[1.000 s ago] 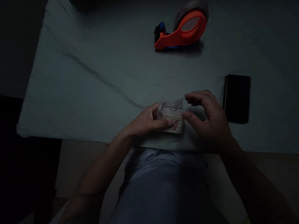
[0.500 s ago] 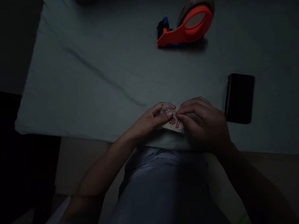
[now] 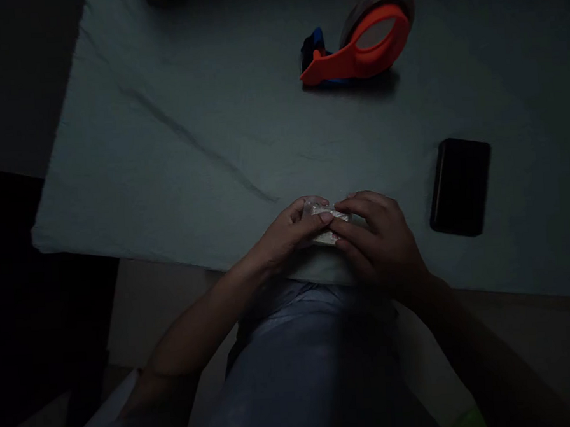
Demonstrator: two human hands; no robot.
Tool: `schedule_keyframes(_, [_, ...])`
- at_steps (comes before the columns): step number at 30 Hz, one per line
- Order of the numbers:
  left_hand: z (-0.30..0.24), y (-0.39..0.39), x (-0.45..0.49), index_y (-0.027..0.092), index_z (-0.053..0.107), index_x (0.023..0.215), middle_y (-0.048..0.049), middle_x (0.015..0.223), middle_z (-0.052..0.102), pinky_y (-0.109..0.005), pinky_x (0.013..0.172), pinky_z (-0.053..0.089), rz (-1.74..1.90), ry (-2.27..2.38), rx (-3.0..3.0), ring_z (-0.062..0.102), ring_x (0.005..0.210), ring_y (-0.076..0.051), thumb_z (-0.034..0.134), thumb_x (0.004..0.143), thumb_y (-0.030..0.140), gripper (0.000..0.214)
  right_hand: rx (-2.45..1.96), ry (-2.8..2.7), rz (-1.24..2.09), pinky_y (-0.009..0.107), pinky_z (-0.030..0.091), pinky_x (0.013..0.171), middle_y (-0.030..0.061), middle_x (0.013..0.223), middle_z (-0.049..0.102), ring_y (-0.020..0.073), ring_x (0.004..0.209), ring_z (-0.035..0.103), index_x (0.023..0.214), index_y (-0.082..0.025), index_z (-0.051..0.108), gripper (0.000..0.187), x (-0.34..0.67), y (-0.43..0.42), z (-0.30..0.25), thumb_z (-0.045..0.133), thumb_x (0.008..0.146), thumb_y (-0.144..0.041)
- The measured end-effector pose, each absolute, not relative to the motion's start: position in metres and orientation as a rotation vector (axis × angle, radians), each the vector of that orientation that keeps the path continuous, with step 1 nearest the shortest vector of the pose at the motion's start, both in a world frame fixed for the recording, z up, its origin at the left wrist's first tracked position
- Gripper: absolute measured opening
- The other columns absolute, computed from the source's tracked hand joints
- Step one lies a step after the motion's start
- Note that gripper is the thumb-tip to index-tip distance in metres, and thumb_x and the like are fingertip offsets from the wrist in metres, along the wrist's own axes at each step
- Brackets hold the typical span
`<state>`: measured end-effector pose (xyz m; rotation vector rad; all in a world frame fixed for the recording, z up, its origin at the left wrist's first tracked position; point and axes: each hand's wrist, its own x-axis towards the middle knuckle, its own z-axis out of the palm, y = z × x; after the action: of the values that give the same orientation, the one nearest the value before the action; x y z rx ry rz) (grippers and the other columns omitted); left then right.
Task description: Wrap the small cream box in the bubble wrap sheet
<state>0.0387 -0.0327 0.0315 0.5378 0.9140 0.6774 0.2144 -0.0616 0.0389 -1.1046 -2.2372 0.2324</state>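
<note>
Close to the table's near edge, a small pale packet (image 3: pixel 326 237) in shiny clear plastic sits between my two hands. My left hand (image 3: pixel 288 234) grips its left side, thumb lying across the top and fingers behind it. My right hand (image 3: pixel 380 235) holds the right side, with fingers bent over the top and the far edge. Fingers cover much of the packet, and in the dim light its print cannot be read.
An orange tape dispenser (image 3: pixel 360 60) with a tape roll lies at the back of the cloth-covered table (image 3: pixel 208 198). To the right of my right hand lies a flat black rectangular object (image 3: pixel 461 187). A long dark crease runs across the cloth on the left.
My right hand has gone from pinching at the packet's right corner to lying over its top and right side. The red print seen earlier is now mostly covered.
</note>
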Motion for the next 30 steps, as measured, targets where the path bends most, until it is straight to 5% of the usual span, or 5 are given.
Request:
schedule_keyframes(8, [0.037,-0.015,0.04,0.02,0.056,0.104,0.0017,0.084,0.06,-0.025,0.074,0.047,0.758,1.206,1.09,0.059,0.076,-0.012,0.064,0.077,0.033,0.031,-1.256,-1.889,0.316,0.048,0.048,0.09,0.0098,0.115,0.059,0.0261,0.109,0.056,0.1,-0.023,0.065,0.021,0.228,-0.065,0.039,0.055,0.084,-0.013])
schedule_keyframes(11, [0.029,-0.008,0.041,0.02,0.057,0.111,-0.0048,0.104,0.062,-0.034,0.091,0.047,0.726,1.282,1.37,0.059,0.099,-0.019,0.062,0.081,0.036,0.035,-1.263,-1.893,0.328,0.047,0.048,0.089,0.0098,0.113,0.059,0.0255,0.107,0.057,0.096,-0.023,0.065,0.02,0.228,-0.066,0.036,0.055,0.083,-0.012])
schedule_keyframes(15, [0.013,-0.002,0.034,0.019,0.048,0.128,-0.0119,0.131,0.051,-0.046,0.114,0.025,0.745,1.44,1.722,0.036,0.132,-0.028,0.065,0.08,0.039,0.055,-1.275,-1.888,0.329,0.048,0.049,0.088,0.0104,0.113,0.06,0.0258,0.108,0.056,0.097,-0.022,0.065,0.02,0.227,-0.067,0.031,0.055,0.083,-0.012])
schedule_keyframes(21, [0.004,-0.001,0.015,0.019,0.042,0.134,-0.0143,0.134,0.051,-0.05,0.115,0.018,0.8,1.609,1.872,0.027,0.139,-0.03,0.045,0.09,0.058,0.059,-1.297,-1.839,0.357,0.049,0.049,0.088,0.0102,0.113,0.062,0.0257,0.107,0.058,0.099,-0.022,0.065,0.022,0.228,-0.066,0.025,0.056,0.082,-0.011])
schedule_keyframes(30, [0.012,-0.014,0.035,0.022,0.046,0.13,-0.0139,0.132,0.055,-0.062,0.112,0.009,0.605,1.645,2.034,0.023,0.141,-0.035,0.065,0.079,0.054,0.063,-1.291,-1.816,0.362,0.048,0.051,0.088,0.0096,0.111,0.063,0.0254,0.106,0.06,0.102,-0.023,0.064,0.025,0.224,-0.065,0.025,0.057,0.081,-0.011])
